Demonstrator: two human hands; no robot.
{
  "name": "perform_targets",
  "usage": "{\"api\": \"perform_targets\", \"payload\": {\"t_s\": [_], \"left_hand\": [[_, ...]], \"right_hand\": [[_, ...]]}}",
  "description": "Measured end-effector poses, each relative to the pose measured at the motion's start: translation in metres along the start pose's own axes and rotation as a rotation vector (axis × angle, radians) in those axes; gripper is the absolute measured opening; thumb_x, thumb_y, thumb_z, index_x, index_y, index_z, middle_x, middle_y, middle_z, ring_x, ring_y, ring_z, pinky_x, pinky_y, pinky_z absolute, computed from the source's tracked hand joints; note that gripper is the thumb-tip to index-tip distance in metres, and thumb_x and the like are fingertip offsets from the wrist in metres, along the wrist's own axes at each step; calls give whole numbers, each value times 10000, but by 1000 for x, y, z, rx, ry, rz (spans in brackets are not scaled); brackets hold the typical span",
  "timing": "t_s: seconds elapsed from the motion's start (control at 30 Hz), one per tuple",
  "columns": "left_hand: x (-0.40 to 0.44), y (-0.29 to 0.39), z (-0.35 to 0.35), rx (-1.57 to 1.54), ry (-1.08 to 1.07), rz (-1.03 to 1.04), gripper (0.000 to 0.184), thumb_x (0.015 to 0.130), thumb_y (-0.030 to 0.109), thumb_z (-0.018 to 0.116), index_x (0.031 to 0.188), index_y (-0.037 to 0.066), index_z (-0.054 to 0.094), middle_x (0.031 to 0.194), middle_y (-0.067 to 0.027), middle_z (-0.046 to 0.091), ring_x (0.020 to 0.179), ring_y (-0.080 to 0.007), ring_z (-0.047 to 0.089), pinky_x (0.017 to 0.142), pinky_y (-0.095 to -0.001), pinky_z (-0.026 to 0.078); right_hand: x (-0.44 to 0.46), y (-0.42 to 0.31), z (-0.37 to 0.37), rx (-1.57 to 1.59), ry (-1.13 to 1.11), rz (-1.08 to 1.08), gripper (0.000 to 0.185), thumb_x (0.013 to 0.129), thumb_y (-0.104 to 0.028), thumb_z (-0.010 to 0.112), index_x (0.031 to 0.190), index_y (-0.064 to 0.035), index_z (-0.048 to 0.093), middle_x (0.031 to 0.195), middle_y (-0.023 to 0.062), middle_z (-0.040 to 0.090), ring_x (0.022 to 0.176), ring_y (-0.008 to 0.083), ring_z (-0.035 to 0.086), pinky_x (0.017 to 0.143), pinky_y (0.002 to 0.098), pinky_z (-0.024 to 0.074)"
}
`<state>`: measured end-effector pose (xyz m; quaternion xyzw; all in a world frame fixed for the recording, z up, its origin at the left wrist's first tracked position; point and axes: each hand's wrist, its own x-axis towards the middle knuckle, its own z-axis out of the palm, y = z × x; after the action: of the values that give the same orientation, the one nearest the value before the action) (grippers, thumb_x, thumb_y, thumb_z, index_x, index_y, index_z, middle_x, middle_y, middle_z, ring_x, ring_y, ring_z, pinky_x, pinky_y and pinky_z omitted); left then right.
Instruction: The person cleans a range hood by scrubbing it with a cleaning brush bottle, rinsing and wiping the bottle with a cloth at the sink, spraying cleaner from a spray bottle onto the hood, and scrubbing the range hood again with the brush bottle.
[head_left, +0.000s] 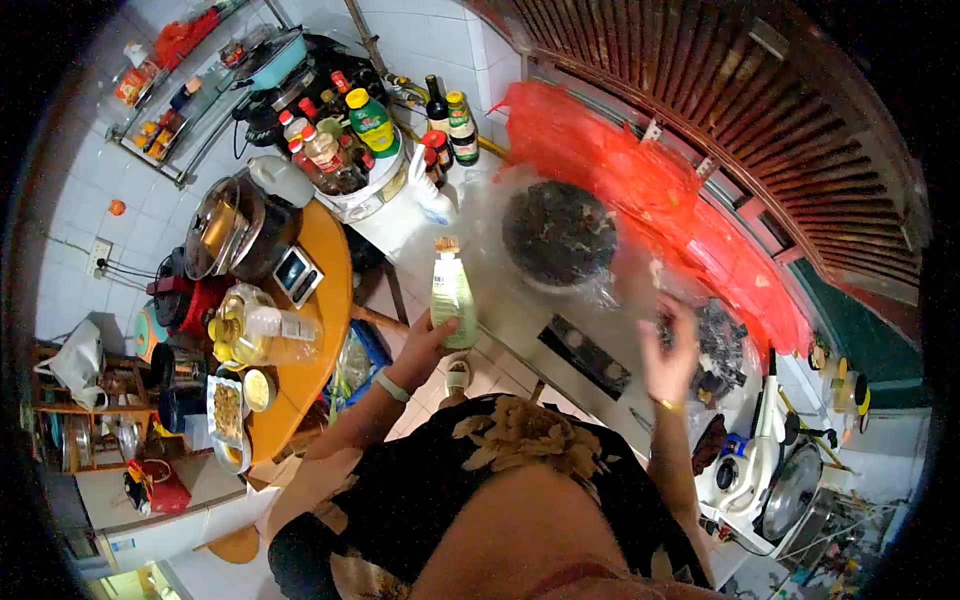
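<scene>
My left hand [432,340] is wrapped around the lower part of a clear bottle [452,295] of pale green liquid with an orange-brown top. The bottle stands upright in the grip, in front of the counter's left edge. Over the right side of the counter, my right hand [674,355] is raised, its fingers apart and blurred, with nothing visible in them. Near it lies a dark, plastic-covered burner area [715,345]. A round black burner [560,232] is farther left, and a dark control panel [585,355] faces me.
A white spray bottle [430,190] stands at the counter's back left, beside several sauce bottles [330,160]. Red plastic sheeting [620,175] hangs along the window. The orange round table [325,350] at left holds a pot [262,235], a tablet [297,276] and food dishes [227,405].
</scene>
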<state>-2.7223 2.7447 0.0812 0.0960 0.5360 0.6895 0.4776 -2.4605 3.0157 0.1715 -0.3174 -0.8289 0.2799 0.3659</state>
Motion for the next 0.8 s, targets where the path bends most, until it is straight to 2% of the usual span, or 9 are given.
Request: {"api": "perform_targets", "payload": {"t_s": [0.03, 0.13, 0.23, 0.33, 0.43, 0.57, 0.6, 0.73, 0.8], "left_hand": [[3, 0, -10, 14, 0, 21, 412, 930, 220, 623, 1275, 38, 492, 1167, -99, 606, 1049, -231, 619, 884, -390, 541], [-6, 19, -35, 161, 31, 45, 481, 921, 225, 623, 1315, 10, 450, 1183, -94, 587, 1062, -228, 598, 906, -376, 512], [-1, 15, -84, 132, 34, 77, 512, 919, 187, 620, 1346, -9, 415, 1202, -96, 576, 1081, -216, 569, 931, -362, 477], [-13, 25, -122, 141, 106, 33, 469, 923, 163, 609, 1333, 18, 431, 1191, -105, 583, 1066, -214, 572, 923, -361, 481], [-17, 17, -178, 136, 120, 15, 431, 922, 156, 609, 1308, 42, 453, 1170, -102, 590, 1054, -223, 582, 894, -383, 508], [-18, 21, -216, 54, 185, -8, 400, 924, 175, 631, 1267, 20, 495, 1119, -104, 616, 975, -234, 624, 814, -386, 545], [-16, 25, -223, 108, 209, -35, 382, 922, 166, 634, 1251, 19, 508, 1113, -102, 618, 974, -229, 622, 820, -387, 541], [-17, 61, -218, 206, 175, -1, 374, 919, 172, 632, 1230, 15, 497, 1107, -93, 602, 990, -228, 606, 837, -374, 528], [-10, 59, -227, 220, 173, -43, 346, 928, 156, 613, 1222, 11, 505, 1122, -96, 605, 985, -222, 610, 840, -373, 525]], "right_hand": [[19, -16, 43, 131, -124, -127, 436, 803, -54, 679, 1225, -18, 579, 1177, 144, 607, 1114, 251, 583, 954, 358, 456], [54, -59, 183, 370, -371, -119, 695, 751, -198, 778, 1351, -27, 472, 1382, 170, 466, 1263, 293, 475, 1042, 396, 400], [105, -56, 328, 223, -322, -292, 910, 705, -249, 823, 1440, -13, 340, 1451, 203, 382, 1365, 328, 351, 1133, 406, 288], [135, -49, 426, 202, -283, -219, 1021, 674, -252, 844, 1475, -2, 263, 1491, 214, 330, 1392, 350, 308, 1155, 388, 248], [152, -66, 464, 229, -366, -72, 1145, 596, -217, 886, 1489, -5, 202, 1482, 227, 335, 1369, 375, 337, 1154, 404, 270], [150, -58, 512, 580, -382, 82, 1097, 612, -254, 877, 1474, 9, 250, 1503, 200, 330, 1371, 336, 353, 1131, 382, 310], [149, -60, 518, 369, -340, 42, 1050, 638, -274, 866, 1460, 11, 277, 1449, 210, 411, 1299, 346, 449, 1060, 387, 401], [151, -59, 542, 397, -345, 157, 992, 674, -288, 847, 1446, 9, 300, 1331, 210, 537, 1181, 350, 559, 973, 403, 472], [147, -58, 553, 908, -282, 372, 946, 696, -256, 832, 1445, -5, 312, 1223, 188, 611, 1088, 324, 617, 927, 404, 495]]}}
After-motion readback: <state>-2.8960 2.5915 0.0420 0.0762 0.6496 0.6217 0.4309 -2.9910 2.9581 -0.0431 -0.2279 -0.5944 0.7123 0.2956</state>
